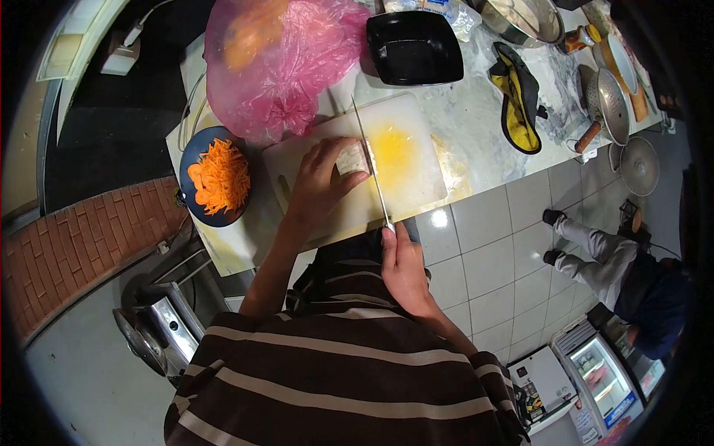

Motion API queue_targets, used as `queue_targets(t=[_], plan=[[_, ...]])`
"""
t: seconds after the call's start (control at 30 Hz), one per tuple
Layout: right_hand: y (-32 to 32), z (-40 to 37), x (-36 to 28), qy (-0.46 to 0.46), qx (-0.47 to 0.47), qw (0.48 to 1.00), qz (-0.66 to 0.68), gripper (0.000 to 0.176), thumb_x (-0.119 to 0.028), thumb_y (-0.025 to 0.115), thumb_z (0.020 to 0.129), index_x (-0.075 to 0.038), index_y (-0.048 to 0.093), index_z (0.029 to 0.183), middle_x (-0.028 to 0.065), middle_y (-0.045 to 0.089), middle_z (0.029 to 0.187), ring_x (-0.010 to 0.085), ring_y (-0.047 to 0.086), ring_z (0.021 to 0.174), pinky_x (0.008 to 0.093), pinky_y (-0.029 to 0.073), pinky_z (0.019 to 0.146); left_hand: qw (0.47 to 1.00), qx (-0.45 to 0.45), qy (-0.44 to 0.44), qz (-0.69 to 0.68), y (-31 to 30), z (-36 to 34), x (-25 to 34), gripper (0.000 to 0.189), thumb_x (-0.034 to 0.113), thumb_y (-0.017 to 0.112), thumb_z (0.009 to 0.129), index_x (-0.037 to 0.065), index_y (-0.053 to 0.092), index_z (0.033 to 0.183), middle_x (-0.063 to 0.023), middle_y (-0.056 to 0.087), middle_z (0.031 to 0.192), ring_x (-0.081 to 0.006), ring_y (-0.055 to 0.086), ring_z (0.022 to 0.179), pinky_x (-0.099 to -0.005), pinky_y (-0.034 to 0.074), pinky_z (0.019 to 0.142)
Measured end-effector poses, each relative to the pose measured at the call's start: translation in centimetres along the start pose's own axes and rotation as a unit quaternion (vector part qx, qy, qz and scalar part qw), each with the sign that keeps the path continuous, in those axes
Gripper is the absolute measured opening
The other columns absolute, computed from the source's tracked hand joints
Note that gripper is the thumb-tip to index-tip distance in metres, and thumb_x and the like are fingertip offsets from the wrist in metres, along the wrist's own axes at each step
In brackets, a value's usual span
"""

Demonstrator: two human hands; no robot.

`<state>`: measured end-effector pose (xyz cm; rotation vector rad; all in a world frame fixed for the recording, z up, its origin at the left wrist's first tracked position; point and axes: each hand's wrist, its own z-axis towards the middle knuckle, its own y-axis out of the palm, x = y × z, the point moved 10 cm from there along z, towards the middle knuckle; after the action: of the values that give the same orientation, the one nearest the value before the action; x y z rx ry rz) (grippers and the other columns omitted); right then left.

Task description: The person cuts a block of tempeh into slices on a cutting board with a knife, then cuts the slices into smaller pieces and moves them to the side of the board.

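My left hand [318, 178] is closed around a pale, speckled block of tempeh [351, 159] on the white cutting board [424, 167], fingers on its far side and thumb on its near side. A long knife [380, 192] is gripped by the handle in my right hand [404, 260]. Its blade points away from me and runs along the right end of the tempeh, where a thin strip shows just beyond the blade. A yellow stain marks the board to the right. Left of the board, a dark plate [190, 156] bears shredded and sliced carrot [223, 178].
A pink plastic bag [297, 67] lies behind the board, beside a black square bowl [414, 48]. A black and yellow pouch-like item [518, 100], a strainer [613, 111] and a metal pot [554, 26] are farther right. Another person [632, 275] stands on the tiled floor at right.
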<state>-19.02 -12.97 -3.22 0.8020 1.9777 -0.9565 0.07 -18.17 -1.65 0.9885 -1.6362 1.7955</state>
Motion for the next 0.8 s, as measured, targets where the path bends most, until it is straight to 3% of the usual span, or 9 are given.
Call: queue_targets(t=[0.07, 0.13, 0.27, 0.8], plan=[[-0.07, -0.02, -0.15, 0.008, 0.000, 1.000, -0.004, 0.030, -0.021, 0.045, 0.107, 0.006, 0.054, 0.115, 0.0250, 0.056, 0.066, 0.0462, 0.055, 0.060, 0.0474, 0.041, 0.056, 1.000, -0.011, -0.014, -0.006, 0.22, -0.08, -0.28, 0.055, 0.028, 0.076, 0.082, 0.006, 0.058, 0.129, -0.0141, 0.060, 0.125, -0.0325, 0.056, 0.120, -0.0433, 0.042, 0.105], [-0.17, -0.01, -0.57, 0.007, -0.005, 1.000, -0.012, 0.030, -0.020, 0.045, 0.107, 0.009, 0.051, 0.109, 0.0327, 0.058, 0.069, 0.0526, 0.058, 0.068, 0.0540, 0.043, 0.056, 1.000, 0.001, 0.001, 0.005, -0.01, -0.05, 0.22, 0.056, 0.027, 0.077, 0.081, 0.006, 0.058, 0.129, -0.0141, 0.061, 0.125, -0.0329, 0.056, 0.120, -0.0431, 0.042, 0.105], [-0.01, 0.33, -0.23, 0.013, -0.009, 1.000, -0.009, 0.030, -0.020, 0.045, 0.107, 0.010, 0.051, 0.108, 0.0328, 0.058, 0.069, 0.0526, 0.058, 0.068, 0.0546, 0.043, 0.056, 1.000, 0.005, 0.019, 0.019, 0.07, 0.09, 0.46, 0.053, 0.033, 0.074, 0.084, 0.007, 0.059, 0.128, -0.0141, 0.062, 0.123, -0.0354, 0.057, 0.115, -0.0451, 0.042, 0.103], [0.08, 0.68, -0.11, 0.019, -0.025, 0.999, -0.013, 0.032, -0.019, 0.044, 0.107, 0.012, 0.049, 0.110, 0.0347, 0.058, 0.070, 0.0539, 0.058, 0.071, 0.0550, 0.044, 0.058, 0.999, 0.031, 0.019, 0.024, 0.26, -0.51, 0.37, 0.053, 0.020, 0.079, 0.081, 0.006, 0.060, 0.129, -0.0135, 0.063, 0.124, -0.0345, 0.058, 0.117, -0.0430, 0.047, 0.100]])
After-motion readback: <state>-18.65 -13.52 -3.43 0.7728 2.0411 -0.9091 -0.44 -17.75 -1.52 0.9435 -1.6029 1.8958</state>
